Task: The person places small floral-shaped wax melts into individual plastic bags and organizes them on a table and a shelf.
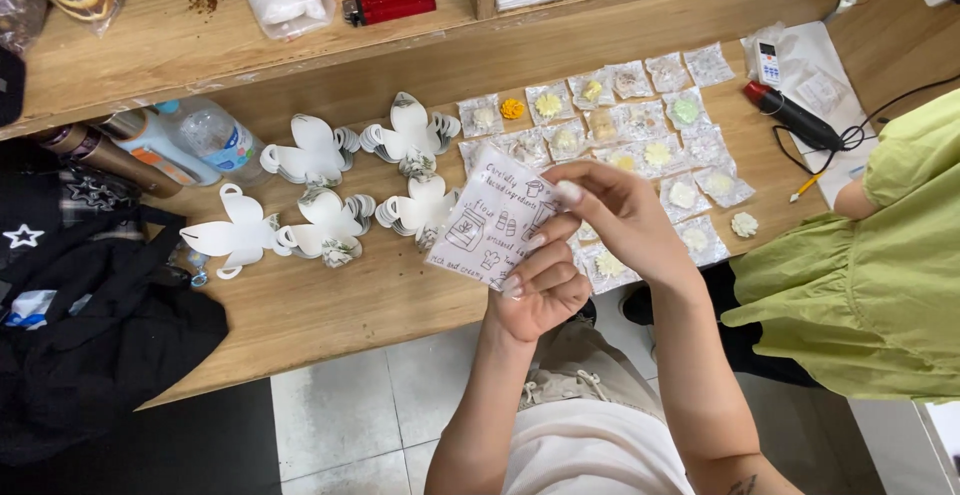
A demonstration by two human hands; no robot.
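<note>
Both hands are holding a small printed paper bag point(493, 220) above the front edge of the wooden surface point(330, 305). The bag is white with dark line drawings and lettering, and it is tilting so that its upper corner is pointing away from the person. The left hand point(545, 290) is sitting below the bag, its grip closing on the lower right edge, with the fingertips point(513, 283) pressing against the paper from the front. The right hand point(620, 210) is coming over from the right, its grip pinching the bag's upper right edge between thumb and forefinger near the top corner. So the bag is lying between the two grips, to the left of the right hand and above the left one, clear of the surface.

On the surface behind the bag, several flower-shaped white paper cutouts point(325, 220) are lying in stacks to the left. To the right, rows of small clear packets point(640, 120) are lying flat, each holding a little flower-shaped piece in yellow, cream or green. A black handheld tool point(795, 115) with a cord is lying further right. A person in a green top point(870, 275) is sitting at the right edge. A plastic bottle point(210, 135) is lying at the left, near a black bag point(90, 325).
</note>
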